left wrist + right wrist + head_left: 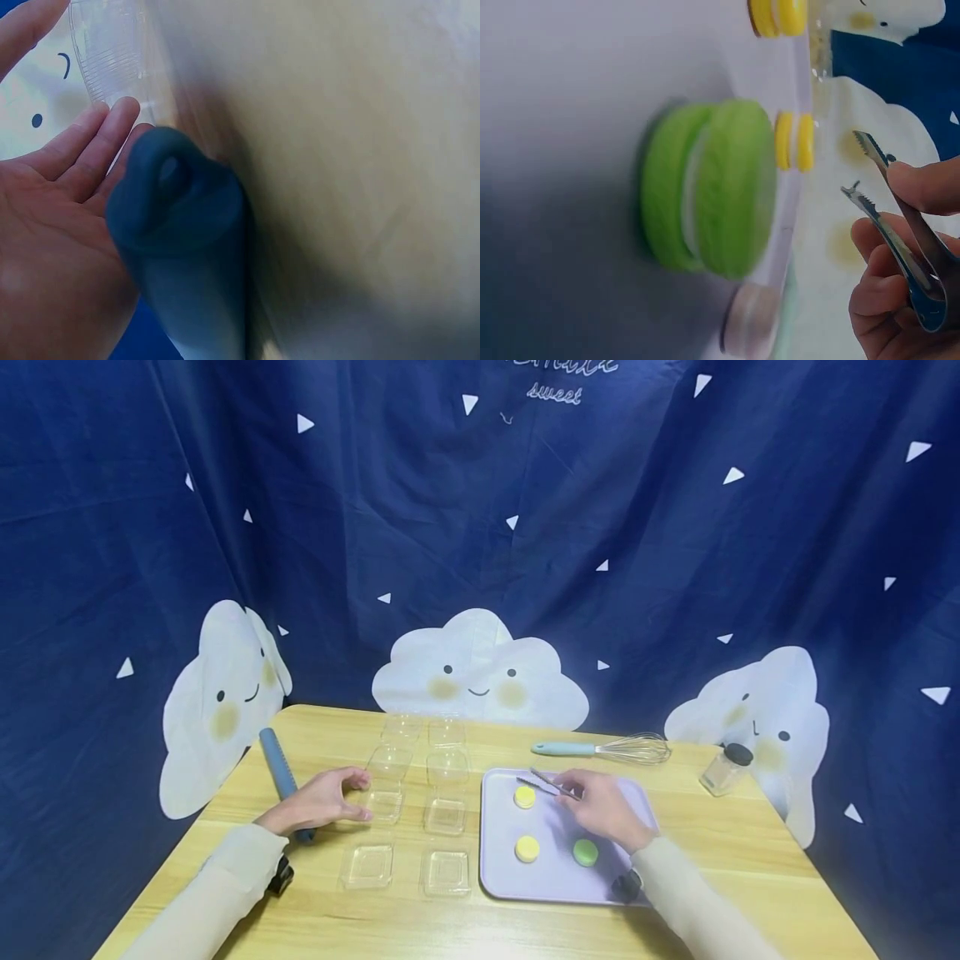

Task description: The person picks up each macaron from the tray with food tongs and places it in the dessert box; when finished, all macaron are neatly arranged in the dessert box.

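Pinches metal tongs [917, 225] with parted tips in the right hand [600, 806], above a lilac tray [551, 878] bearing 2 yellow macarons [527, 849], 1 green macaron [585, 852] and 1 pinkish macaron [754, 321]. Holds the left hand [322, 797], thumb and fingers apart, beside 1 clear container [386, 806].

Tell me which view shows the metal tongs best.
The right wrist view: it shows the tongs close up, with both toothed tips apart and the bend joining their arms. The head view shows them small over the lilac tray, partly hidden by the right hand. The left wrist view does not show them.
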Tool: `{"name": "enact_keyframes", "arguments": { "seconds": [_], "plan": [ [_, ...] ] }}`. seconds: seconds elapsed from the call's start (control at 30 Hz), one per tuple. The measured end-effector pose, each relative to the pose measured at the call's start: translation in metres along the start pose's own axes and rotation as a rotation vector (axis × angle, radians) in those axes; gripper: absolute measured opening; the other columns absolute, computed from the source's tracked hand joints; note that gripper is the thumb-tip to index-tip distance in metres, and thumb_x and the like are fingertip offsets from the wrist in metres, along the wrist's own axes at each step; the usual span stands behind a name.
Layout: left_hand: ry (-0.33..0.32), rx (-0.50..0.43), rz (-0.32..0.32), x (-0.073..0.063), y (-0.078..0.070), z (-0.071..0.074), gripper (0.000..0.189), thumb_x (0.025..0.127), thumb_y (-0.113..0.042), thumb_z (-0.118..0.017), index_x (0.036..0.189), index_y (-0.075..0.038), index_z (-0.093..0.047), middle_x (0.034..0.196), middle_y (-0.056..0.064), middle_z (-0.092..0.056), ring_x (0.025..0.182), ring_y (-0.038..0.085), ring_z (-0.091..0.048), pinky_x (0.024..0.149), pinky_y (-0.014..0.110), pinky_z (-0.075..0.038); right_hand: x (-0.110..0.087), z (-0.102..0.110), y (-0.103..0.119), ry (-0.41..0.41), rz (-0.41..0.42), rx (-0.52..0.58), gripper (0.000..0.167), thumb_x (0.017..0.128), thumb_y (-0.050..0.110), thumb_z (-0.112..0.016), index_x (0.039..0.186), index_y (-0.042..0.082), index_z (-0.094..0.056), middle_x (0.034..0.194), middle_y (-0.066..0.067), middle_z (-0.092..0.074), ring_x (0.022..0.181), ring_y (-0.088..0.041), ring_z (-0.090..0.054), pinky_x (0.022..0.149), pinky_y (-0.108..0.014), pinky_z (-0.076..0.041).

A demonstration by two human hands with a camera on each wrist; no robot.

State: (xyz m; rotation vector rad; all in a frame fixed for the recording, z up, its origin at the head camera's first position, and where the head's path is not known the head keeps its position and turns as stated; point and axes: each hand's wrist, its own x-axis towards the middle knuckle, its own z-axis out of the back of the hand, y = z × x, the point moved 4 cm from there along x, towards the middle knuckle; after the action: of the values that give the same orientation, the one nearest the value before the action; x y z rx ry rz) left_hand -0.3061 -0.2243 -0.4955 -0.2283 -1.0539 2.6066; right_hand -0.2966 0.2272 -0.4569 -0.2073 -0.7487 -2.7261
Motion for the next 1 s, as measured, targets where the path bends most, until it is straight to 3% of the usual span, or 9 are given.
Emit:
{"name": "enact_keyframes", "arguments": {
  "seconds": [0.4,0.7,1.0],
  "plan": [
    [0.002,-0.002,-0.002,-0.001,0.0,0.0,0.075,0.077,-0.039,-0.087,0.135,-0.001,-0.058,0.127,0.01,-0.068,0.124,0.034,-0.061,0.111,0.057,-0.045,-0.003,-0.011,0.001,0.042,0.025,-0.004,0.019,0.083,0.012,-0.076,0.102,0.015,-0.077,0.092,0.002,-0.076,0.08,-0.008,-0.064,0.075,-0.032,-0.057],
    [0.002,0.014,-0.006,-0.001,-0.001,0.0,0.076,0.077,-0.04,-0.087,0.135,-0.001,-0.058,0.127,0.009,-0.069,0.124,0.034,-0.061,0.111,0.057,-0.046,-0.002,-0.017,-0.002,0.083,-0.003,-0.006,0.021,0.082,0.014,-0.077,0.103,0.013,-0.077,0.089,0.002,-0.074,0.08,-0.009,-0.062,0.077,-0.034,-0.057],
    [0.003,0.01,-0.003,0.0,0.0,0.0,0.076,0.078,-0.039,-0.087,0.136,-0.001,-0.057,0.127,0.009,-0.069,0.124,0.034,-0.061,0.111,0.057,-0.045,-0.002,-0.017,-0.003,0.086,0.036,-0.05,0.022,0.08,0.013,-0.079,0.102,0.012,-0.077,0.093,0.0,-0.076,0.084,-0.014,-0.068,0.081,-0.039,-0.06]
  ]
}}
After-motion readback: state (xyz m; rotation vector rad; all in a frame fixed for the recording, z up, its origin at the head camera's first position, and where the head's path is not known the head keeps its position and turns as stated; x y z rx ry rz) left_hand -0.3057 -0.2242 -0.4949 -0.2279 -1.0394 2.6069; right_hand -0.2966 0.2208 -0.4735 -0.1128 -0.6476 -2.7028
